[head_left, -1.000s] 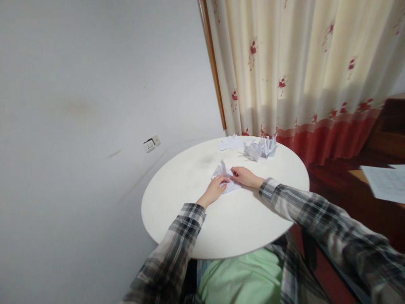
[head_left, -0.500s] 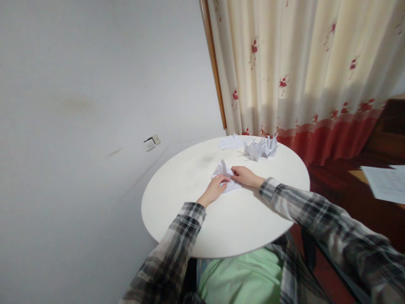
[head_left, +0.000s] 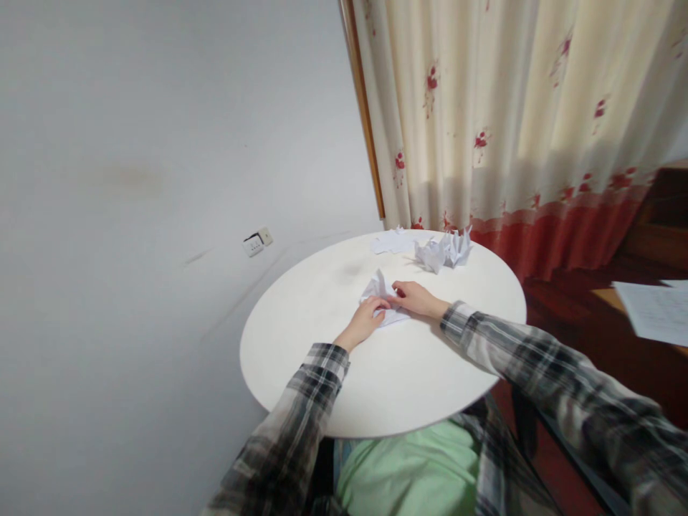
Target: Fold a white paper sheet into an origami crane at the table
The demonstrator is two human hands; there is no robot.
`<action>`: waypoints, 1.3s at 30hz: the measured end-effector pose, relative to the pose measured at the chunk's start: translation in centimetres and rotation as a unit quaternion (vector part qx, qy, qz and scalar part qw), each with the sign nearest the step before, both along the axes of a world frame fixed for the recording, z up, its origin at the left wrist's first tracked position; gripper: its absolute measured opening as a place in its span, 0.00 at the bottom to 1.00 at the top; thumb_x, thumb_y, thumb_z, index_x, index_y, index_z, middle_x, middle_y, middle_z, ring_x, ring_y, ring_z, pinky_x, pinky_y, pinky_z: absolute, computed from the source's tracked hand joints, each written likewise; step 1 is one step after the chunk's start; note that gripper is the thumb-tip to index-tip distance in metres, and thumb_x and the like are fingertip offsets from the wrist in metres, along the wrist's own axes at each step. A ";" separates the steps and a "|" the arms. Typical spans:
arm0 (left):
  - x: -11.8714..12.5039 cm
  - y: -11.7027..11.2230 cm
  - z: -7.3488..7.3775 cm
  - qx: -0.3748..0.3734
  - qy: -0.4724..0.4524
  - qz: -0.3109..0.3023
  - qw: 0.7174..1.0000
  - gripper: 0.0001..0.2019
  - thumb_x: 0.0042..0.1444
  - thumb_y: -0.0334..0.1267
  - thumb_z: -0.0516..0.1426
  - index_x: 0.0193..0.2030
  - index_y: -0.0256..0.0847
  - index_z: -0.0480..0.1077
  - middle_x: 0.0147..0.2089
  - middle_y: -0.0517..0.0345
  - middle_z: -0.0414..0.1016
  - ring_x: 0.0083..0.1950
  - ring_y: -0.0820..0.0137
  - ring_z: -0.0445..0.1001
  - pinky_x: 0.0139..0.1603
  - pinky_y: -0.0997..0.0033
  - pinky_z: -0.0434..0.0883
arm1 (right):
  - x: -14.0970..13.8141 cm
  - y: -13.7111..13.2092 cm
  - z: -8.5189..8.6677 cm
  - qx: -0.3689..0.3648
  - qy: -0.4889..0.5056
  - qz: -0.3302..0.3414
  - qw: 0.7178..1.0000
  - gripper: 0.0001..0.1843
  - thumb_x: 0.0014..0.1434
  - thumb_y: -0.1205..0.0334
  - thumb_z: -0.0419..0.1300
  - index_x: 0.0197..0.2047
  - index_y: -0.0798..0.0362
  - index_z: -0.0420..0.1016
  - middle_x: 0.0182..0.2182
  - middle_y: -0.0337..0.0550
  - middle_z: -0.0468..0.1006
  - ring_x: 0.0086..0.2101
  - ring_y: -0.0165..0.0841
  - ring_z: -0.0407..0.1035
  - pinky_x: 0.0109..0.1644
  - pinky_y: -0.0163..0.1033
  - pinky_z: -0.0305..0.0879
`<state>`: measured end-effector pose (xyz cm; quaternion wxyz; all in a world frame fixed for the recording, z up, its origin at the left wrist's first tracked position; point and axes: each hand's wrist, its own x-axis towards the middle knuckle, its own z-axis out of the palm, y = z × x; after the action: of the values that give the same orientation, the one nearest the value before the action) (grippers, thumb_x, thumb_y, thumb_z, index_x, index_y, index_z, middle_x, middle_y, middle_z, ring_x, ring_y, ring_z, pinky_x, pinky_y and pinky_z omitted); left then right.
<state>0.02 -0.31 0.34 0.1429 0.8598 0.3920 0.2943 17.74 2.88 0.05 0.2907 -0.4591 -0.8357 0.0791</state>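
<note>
A folded sheet of white paper point(head_left: 379, 284) lies on the round white table, with one flap standing up at its far side. My left hand point(head_left: 365, 320) rests on its near left part, fingers curled and pressing on the paper. From the right, my right hand point(head_left: 417, 297) grips the paper's right side, its thumb and fingers bent close to my left fingertips. Both hands hide the middle of the sheet, so the exact folds there cannot be made out.
Several folded white paper figures point(head_left: 443, 251) stand at the table's point(head_left: 301, 344) far right. Flat white paper point(head_left: 391, 241) lies near its back edge. A wall with a socket point(head_left: 253, 246) is on the left, a flowered curtain point(head_left: 484, 100) behind. Printed sheets point(head_left: 656, 308) lie at far right.
Hardly anything differs. The fingers of my right hand have shifted very slightly on the paper, closer to my left fingers; the paper stays in place.
</note>
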 end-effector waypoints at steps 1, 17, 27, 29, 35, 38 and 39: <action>0.0 0.0 0.0 0.001 0.000 0.001 1.000 0.09 0.49 0.28 0.50 0.36 0.37 0.68 0.39 0.54 0.69 0.43 0.69 0.65 0.50 0.66 0.62 | 0.0 0.0 0.0 -0.001 0.002 0.000 1.000 0.17 0.54 0.49 0.51 0.33 0.56 0.67 0.25 0.41 0.70 0.25 0.26 0.58 0.29 0.30 0.48; 0.1 -0.1 0.1 -0.003 -0.006 0.002 1.000 0.10 0.49 0.28 0.50 0.37 0.36 0.68 0.39 0.53 0.68 0.43 0.69 0.66 0.48 0.67 0.62 | 0.1 0.2 0.0 0.009 0.000 0.001 1.000 0.14 0.53 0.52 0.53 0.30 0.56 0.67 0.23 0.39 0.68 0.23 0.25 0.56 0.27 0.30 0.46; 0.0 0.3 -0.3 0.004 -0.002 -0.004 1.000 0.10 0.49 0.28 0.50 0.37 0.37 0.68 0.39 0.53 0.69 0.43 0.69 0.66 0.48 0.67 0.62 | 0.1 0.2 0.0 0.019 -0.023 -0.008 1.000 0.16 0.54 0.52 0.52 0.27 0.57 0.68 0.22 0.40 0.68 0.23 0.25 0.55 0.27 0.31 0.45; 0.0 0.4 -0.4 0.005 -0.004 -0.003 1.000 0.10 0.49 0.28 0.49 0.37 0.37 0.68 0.39 0.54 0.69 0.43 0.69 0.66 0.48 0.66 0.62 | 0.2 0.2 0.0 0.020 -0.023 -0.002 1.000 0.17 0.54 0.51 0.52 0.27 0.57 0.68 0.22 0.40 0.68 0.23 0.25 0.55 0.27 0.31 0.45; 0.1 0.4 -0.5 0.004 -0.004 -0.006 1.000 0.10 0.49 0.29 0.49 0.37 0.38 0.68 0.40 0.55 0.69 0.44 0.69 0.65 0.49 0.66 0.62 | 0.3 0.0 0.2 0.015 -0.025 -0.003 1.000 0.18 0.55 0.50 0.51 0.27 0.57 0.68 0.22 0.40 0.68 0.23 0.25 0.54 0.27 0.30 0.45; 0.1 0.4 -0.4 0.003 -0.003 -0.007 1.000 0.10 0.49 0.29 0.49 0.37 0.38 0.68 0.40 0.55 0.69 0.43 0.69 0.66 0.49 0.67 0.62 | 0.3 -0.2 0.3 0.014 -0.025 -0.011 1.000 0.17 0.55 0.51 0.51 0.28 0.57 0.68 0.23 0.41 0.69 0.23 0.25 0.55 0.27 0.30 0.45; 0.2 0.3 -0.4 0.003 -0.002 -0.009 1.000 0.10 0.49 0.29 0.50 0.38 0.37 0.68 0.39 0.55 0.69 0.43 0.69 0.66 0.48 0.67 0.63 | 0.3 -0.2 0.4 0.014 -0.026 -0.016 0.999 0.17 0.55 0.51 0.51 0.28 0.57 0.68 0.24 0.41 0.70 0.23 0.25 0.56 0.27 0.30 0.45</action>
<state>0.20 0.03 -0.01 0.1435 0.8630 0.3830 0.2965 18.02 2.65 0.41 0.2766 -0.4705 -0.8364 0.0509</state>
